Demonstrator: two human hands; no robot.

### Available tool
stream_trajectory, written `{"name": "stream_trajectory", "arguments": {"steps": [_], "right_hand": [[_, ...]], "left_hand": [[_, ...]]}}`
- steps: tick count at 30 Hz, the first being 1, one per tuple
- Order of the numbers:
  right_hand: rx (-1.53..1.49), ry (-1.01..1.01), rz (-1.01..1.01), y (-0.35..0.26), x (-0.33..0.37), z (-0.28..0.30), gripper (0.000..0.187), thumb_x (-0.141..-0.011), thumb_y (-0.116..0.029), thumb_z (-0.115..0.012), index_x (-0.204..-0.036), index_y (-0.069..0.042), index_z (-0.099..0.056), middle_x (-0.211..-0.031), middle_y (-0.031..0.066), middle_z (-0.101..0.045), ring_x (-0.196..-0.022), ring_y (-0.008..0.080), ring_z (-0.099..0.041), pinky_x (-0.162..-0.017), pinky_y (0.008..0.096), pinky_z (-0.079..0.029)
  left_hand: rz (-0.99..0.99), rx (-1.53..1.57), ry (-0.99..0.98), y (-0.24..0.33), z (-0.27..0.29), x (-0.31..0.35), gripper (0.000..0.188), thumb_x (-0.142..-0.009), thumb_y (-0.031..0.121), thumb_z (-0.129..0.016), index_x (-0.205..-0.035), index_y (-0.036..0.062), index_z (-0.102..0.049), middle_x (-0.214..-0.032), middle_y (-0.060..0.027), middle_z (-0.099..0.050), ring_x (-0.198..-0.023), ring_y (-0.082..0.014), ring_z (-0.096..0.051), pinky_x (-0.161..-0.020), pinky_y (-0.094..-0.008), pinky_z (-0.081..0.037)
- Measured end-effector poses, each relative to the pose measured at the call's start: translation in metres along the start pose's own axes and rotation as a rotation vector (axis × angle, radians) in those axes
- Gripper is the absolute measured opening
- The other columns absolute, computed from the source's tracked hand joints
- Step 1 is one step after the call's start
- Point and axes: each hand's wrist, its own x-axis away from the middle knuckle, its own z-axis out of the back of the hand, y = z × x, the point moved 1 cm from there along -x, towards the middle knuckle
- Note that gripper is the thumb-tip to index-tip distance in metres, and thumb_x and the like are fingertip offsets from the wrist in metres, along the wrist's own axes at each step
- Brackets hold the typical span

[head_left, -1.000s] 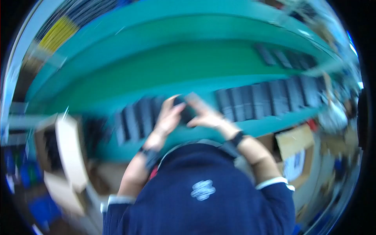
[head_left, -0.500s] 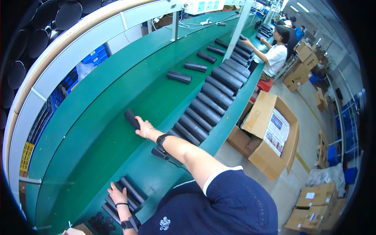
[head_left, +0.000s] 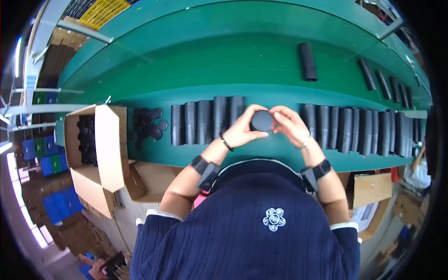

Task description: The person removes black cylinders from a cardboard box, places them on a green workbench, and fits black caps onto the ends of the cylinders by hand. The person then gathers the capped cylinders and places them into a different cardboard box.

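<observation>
Grasping a black round-topped piece [head_left: 262, 121] in the curled left grip [head_left: 245, 129] and the fingertips of the right grip [head_left: 291, 125], apparently to steady it over the worktop [head_left: 275, 95]. Keeping black tubes [head_left: 204, 122] rowed left and right, probably for easy reach, with black discs [head_left: 148, 122] farther left.
</observation>
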Motion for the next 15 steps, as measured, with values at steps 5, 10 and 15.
{"name": "stream_trajectory", "arguments": {"steps": [5, 10, 15], "right_hand": [[0.011, 0.098, 0.162, 0.051, 0.012, 0.005, 0.022, -0.089, -0.011, -0.062, -0.110, -0.004, -0.060, -0.093, 0.0001, -0.058, -0.079, 0.0082, -0.056, -0.067, 0.0225, -0.047], [0.092, 0.107, 0.174, 0.057, 0.024, -0.005, 0.023, -0.089, -0.010, -0.062, -0.111, -0.004, -0.062, -0.093, -0.0002, -0.057, -0.079, 0.0081, -0.055, -0.068, 0.0222, -0.046], [0.332, 0.119, 0.244, 0.055, 0.023, -0.010, 0.022, -0.090, -0.012, -0.060, -0.110, -0.004, -0.064, -0.089, -0.0011, -0.057, -0.077, 0.0073, -0.054, -0.067, 0.0218, -0.045]], "left_hand": [[-0.115, -0.101, 0.029, -0.022, -0.011, 0.018, 0.068, -0.069, 0.004, -0.078, -0.128, 0.0060, -0.046, -0.123, -0.0101, -0.045, -0.121, -0.0235, -0.044, -0.105, -0.0353, -0.035], [-0.052, -0.110, 0.010, -0.030, -0.018, 0.031, 0.068, -0.079, 0.011, -0.070, -0.136, 0.0044, -0.034, -0.126, -0.0112, -0.044, -0.121, -0.0201, -0.044, -0.104, -0.0348, -0.034], [-0.108, -0.209, 0.059, -0.031, -0.032, 0.035, 0.074, -0.077, 0.024, -0.071, -0.137, 0.0056, -0.033, -0.126, -0.0172, -0.043, -0.123, -0.0318, -0.040, -0.106, -0.0433, -0.027]]}}
